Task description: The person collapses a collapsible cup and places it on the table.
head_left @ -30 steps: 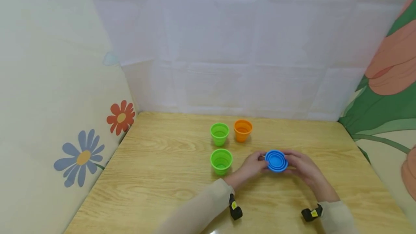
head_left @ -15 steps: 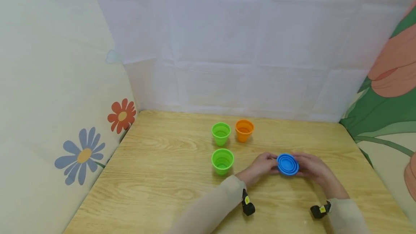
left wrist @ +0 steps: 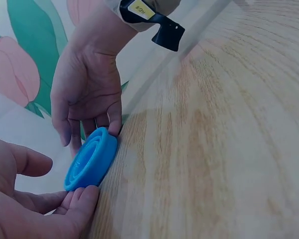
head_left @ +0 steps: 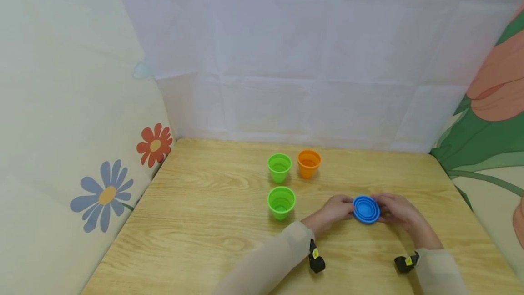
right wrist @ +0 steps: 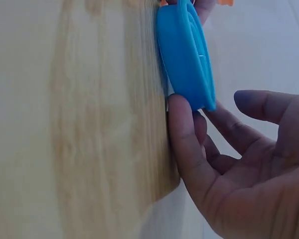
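Note:
A collapsed blue silicone cup point(head_left: 366, 209) lies low at the table surface, right of centre, with its ringed inside facing up. At its left side, my left hand point(head_left: 337, 209) touches the lower edge with its fingertips; the thumb stands off the rim in the left wrist view. From the opposite side, the fingertips of my right hand point(right wrist: 249, 159) rest against the underside of the cup point(right wrist: 184, 59), and that thumb is raised clear too. In the right wrist view a narrow gap shows between the cup's near edge and the table.
Two green cups point(head_left: 281, 203) point(head_left: 279, 167) stand expanded, one behind the other, left of my hands. Beside the far one is an orange cup point(head_left: 309, 164). A white cloth point(head_left: 262, 58) hangs behind the wooden table point(head_left: 196, 222), with flower-patterned panels on both sides.
Both hands have moved right and slightly nearer with the blue cup, bringing it low to the table. Both thumbs have come off its rim. The green and orange cups stay put.

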`<state>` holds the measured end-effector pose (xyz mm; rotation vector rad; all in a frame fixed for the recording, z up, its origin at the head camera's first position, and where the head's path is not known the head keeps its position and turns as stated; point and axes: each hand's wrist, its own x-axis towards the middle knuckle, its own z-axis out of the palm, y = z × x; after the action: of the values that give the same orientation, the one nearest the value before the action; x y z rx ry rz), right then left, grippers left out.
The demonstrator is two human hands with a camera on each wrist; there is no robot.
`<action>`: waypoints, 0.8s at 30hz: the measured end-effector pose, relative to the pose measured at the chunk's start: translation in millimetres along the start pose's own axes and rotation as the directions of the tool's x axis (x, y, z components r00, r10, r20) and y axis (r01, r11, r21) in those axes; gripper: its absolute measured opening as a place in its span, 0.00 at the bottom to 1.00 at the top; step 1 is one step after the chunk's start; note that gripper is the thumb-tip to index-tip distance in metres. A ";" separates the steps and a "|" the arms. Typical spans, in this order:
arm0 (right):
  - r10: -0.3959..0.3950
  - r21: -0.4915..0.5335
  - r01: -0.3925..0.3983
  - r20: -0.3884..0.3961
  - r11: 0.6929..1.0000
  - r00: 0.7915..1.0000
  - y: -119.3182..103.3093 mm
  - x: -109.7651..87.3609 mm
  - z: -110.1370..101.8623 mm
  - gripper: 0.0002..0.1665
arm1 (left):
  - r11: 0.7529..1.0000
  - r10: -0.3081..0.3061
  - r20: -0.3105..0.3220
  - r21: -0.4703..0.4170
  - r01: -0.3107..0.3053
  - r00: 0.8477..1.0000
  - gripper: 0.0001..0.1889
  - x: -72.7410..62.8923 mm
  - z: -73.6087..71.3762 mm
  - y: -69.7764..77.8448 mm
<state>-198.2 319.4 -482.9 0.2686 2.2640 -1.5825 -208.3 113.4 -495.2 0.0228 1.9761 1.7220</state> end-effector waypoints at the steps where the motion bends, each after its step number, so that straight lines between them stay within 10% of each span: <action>1: 0.003 -0.017 -0.003 0.002 1.000 1.000 -0.5 -0.1 -0.7 0.31 | 1.000 -0.003 0.003 0.000 0.003 1.000 0.17 -0.8 0.0 0.4; 24: -0.107 -0.234 0.107 0.011 0.966 0.994 -41.6 -6.3 4.5 0.36 | 0.959 0.170 0.075 0.215 -0.183 0.983 0.22 -27.7 -26.5 33.0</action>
<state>-206.4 300.9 -445.8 0.0862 2.4748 -1.3454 -204.9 86.0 -452.9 0.3310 2.1700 1.5781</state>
